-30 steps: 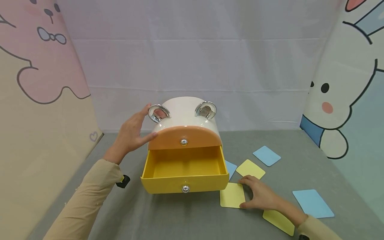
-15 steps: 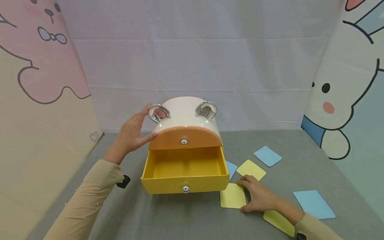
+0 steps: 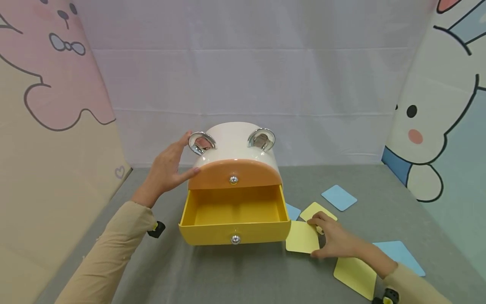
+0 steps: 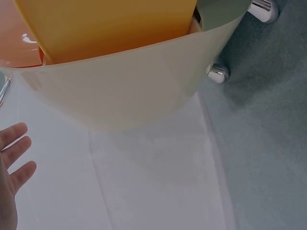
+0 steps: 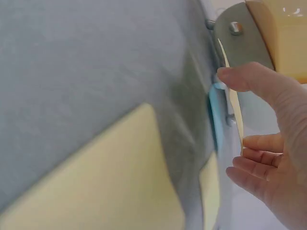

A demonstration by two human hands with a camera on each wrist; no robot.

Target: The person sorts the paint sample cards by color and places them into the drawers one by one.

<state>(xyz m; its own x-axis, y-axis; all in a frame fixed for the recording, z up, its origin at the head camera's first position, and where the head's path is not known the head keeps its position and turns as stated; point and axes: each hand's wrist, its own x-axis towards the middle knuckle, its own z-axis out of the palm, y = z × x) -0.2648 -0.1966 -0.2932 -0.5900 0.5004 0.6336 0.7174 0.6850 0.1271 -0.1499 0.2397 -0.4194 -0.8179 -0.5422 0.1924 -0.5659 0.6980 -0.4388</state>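
Over on the left, the left hand [image 3: 167,171] lies flat against the left side of the white cabinet [image 3: 235,145], fingers straight, its grip closing on nothing. The cabinet stands mid-bench with its orange upper drawer [image 3: 233,175] closed and its yellow lower drawer [image 3: 233,217] pulled out toward the near side. Moving right, the right hand [image 3: 336,240] has a yellow card [image 3: 301,242] between thumb and fingers, grip pinching its right edge, the card lifted just beside the drawer's right corner. Further right on the grey bench [image 3: 235,274] lie another yellow card [image 3: 355,276] and two blue cards [image 3: 339,197].
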